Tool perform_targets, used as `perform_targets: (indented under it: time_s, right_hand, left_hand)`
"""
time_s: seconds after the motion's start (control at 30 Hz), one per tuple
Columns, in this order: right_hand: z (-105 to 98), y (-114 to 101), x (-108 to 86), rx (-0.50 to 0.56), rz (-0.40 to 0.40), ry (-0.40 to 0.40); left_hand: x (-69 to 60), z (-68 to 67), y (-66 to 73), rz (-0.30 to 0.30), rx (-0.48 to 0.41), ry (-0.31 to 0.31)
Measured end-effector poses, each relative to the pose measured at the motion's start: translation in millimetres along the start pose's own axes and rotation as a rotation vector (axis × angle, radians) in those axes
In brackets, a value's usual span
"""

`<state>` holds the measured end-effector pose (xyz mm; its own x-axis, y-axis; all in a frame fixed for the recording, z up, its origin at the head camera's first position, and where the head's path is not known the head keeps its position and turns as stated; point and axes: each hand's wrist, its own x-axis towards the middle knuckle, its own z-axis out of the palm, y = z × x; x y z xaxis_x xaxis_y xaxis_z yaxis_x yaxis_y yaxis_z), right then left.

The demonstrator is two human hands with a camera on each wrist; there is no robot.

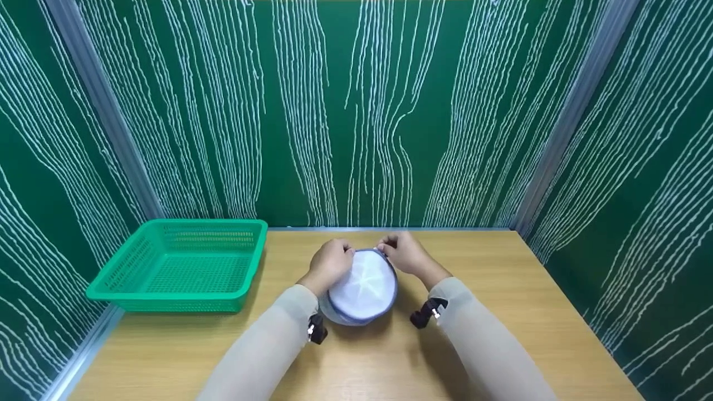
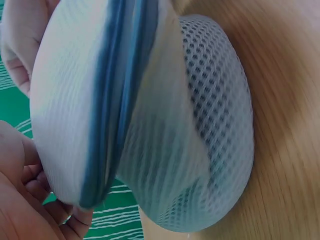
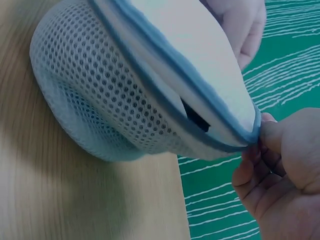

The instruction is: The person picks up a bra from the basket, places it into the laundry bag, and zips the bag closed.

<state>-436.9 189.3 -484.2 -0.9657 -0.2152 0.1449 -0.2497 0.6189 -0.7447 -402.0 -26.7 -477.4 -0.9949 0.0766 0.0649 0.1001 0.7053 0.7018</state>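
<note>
A round white mesh laundry bag (image 1: 365,287) with blue-grey zip edging stands on the table, its flat top tilted toward me. At the bag's far left rim, my left hand (image 1: 332,263) pinches the edge; in the left wrist view the left hand's fingers (image 2: 37,187) lie against the white top and rim. Across from it, my right hand (image 1: 408,255) pinches the zip band at the far right, between thumb and fingers (image 3: 250,170). A short dark gap shows along the zip band (image 3: 195,117) in the right wrist view. The bag's inside is hidden.
A green plastic basket (image 1: 245,298) with slotted sides sits at the table's left. The wooden table (image 1: 501,334) is bounded by green panels (image 1: 345,111) with white wavy lines, at the back and both sides. Black wrist cameras (image 1: 426,314) hang near the bag.
</note>
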Motion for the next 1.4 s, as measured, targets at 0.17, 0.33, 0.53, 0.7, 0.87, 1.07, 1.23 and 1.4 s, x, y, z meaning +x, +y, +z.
perform_targets:
  time_s: [0.17,0.33,0.53,0.7,0.87,1.07,1.23,1.4]
  right_hand:
    - [-5.7,2.6,-1.3,0.004,0.027,-0.001]
    - [-8.7,6.1,-2.9,-0.024,0.019,0.004]
    - [-11.4,8.9,-5.7,-0.025,0.041,0.000]
    - [-13.1,11.4,-7.3,-0.017,0.027,-0.002]
    - [-11.5,13.3,-7.6,-0.012,0.019,0.012]
    - [-5.5,11.7,-6.6,0.002,0.032,0.021]
    - [-2.2,5.8,-5.2,0.010,0.068,0.035]
    - [2.4,-0.8,-3.4,0.011,0.064,0.031]
  left_hand:
    - [-5.4,-1.8,1.7,-0.024,0.007,0.004]
    - [-7.7,-1.5,-3.4,-0.070,0.061,0.041]
    - [-9.4,-2.4,-12.7,-0.140,0.049,0.039]
    - [-11.6,-5.6,-21.8,-0.192,0.037,0.067]
    - [-13.0,-8.2,-27.7,-0.146,0.079,0.095]
    - [-8.9,-6.0,-28.6,-0.131,0.029,0.097]
    - [-3.6,0.0,-21.7,-0.079,-0.025,0.110]
    - [-1.0,4.2,-9.9,-0.020,-0.021,0.110]
